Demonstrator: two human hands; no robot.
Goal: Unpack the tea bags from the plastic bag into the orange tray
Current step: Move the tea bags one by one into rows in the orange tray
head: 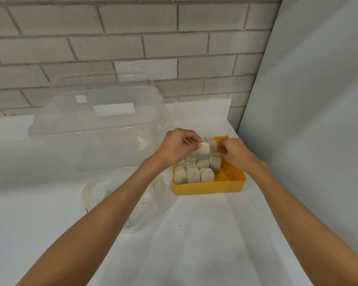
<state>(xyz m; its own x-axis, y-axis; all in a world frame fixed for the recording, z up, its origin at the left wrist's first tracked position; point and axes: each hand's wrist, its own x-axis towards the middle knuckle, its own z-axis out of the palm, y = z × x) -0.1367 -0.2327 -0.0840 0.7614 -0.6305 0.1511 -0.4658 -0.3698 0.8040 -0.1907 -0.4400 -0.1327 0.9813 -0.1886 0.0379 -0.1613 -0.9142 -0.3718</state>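
Observation:
An orange tray [229,185] stands on the white table, right of centre. Several tea bags [193,175] stand upright in rows in its left and middle part; its right strip is bare. My left hand [177,145] pinches a white tea bag [203,151] just above the back rows. My right hand [235,151] is over the tray's back right, its fingertips pinching at the tea bags [213,144] there. The clear plastic bag [145,195] lies left of the tray, partly hidden under my left forearm, with pale contents showing inside.
A large clear plastic box [95,129] with a lid stands at the back left, close to the bag. A brick wall [132,38] runs along the back. A pale panel [318,100] rises right beside the tray. White tabletop [194,244] stretches toward me.

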